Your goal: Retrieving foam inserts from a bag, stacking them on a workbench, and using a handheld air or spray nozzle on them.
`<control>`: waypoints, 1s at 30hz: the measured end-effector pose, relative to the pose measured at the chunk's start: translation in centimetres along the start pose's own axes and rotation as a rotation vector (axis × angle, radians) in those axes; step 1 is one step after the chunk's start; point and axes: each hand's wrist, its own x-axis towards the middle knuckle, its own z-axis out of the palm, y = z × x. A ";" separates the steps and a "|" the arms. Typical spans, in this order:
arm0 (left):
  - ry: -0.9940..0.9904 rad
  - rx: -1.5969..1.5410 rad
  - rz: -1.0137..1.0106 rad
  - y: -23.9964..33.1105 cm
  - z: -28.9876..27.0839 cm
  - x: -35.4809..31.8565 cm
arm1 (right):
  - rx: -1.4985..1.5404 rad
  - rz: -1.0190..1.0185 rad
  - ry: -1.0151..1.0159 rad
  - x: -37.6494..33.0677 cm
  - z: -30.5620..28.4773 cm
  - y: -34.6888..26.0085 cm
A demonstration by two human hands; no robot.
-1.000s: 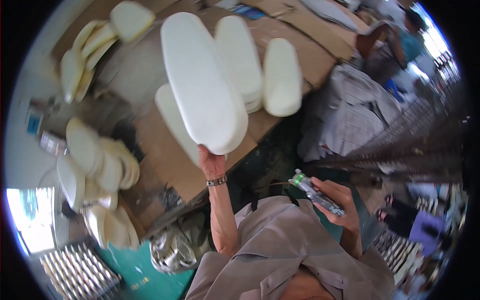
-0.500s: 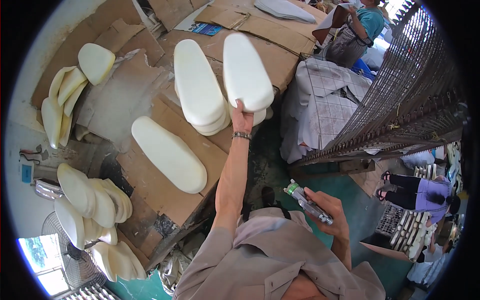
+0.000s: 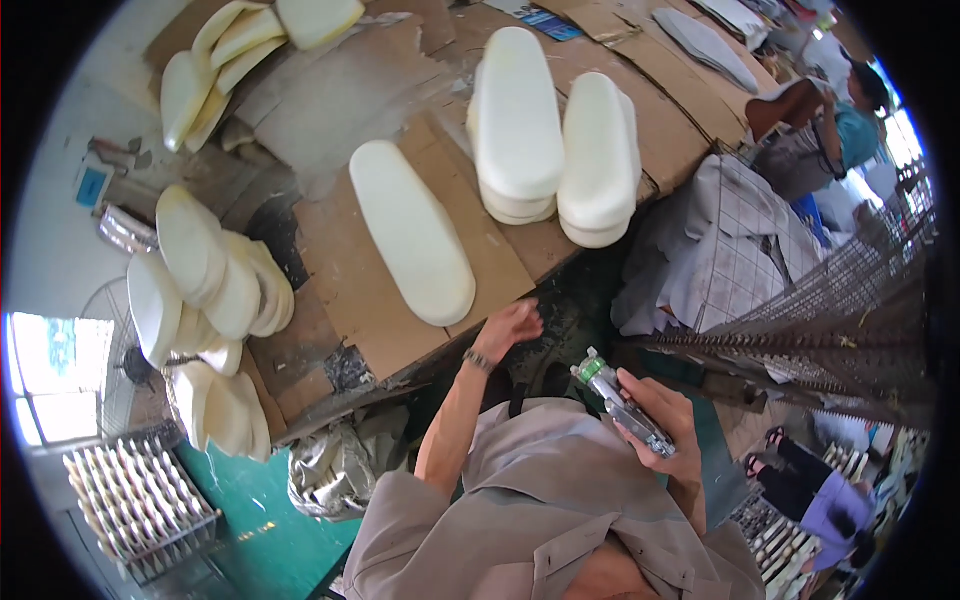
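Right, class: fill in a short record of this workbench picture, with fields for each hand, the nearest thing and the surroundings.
Left hand: empty, fingers loose, at the bench edge
Nearest thing: single white foam pad lying flat on cardboard
Right hand: gripping a metal spray gun
Behind: two stacks of foam pads
Left side: more pads piled
Right side: wire mesh, another person

a small blue rectangular label (image 3: 91,186) sits on a pale box at the far left; a blue printed sheet (image 3: 548,22) lies on cardboard at the top.
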 end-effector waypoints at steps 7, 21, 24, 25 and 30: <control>0.788 0.122 -0.167 -12.5 -16.6 -15.6 | 0.028 -0.191 -0.146 3.7 0.7 0.0; 1.051 -0.075 -0.237 -23.1 -18.5 -19.6 | -0.117 -0.123 -0.066 2.3 -0.8 -0.3; 1.022 -0.035 -0.281 -20.6 -17.7 -17.7 | -0.113 -0.131 -0.079 1.4 -0.7 0.1; 1.014 -0.042 -0.249 -19.7 -17.2 -17.1 | -0.125 -0.118 -0.048 1.1 -0.7 0.3; 0.985 -0.018 -0.178 -17.5 -15.7 -15.8 | -0.048 -0.120 -0.142 0.2 -1.5 0.4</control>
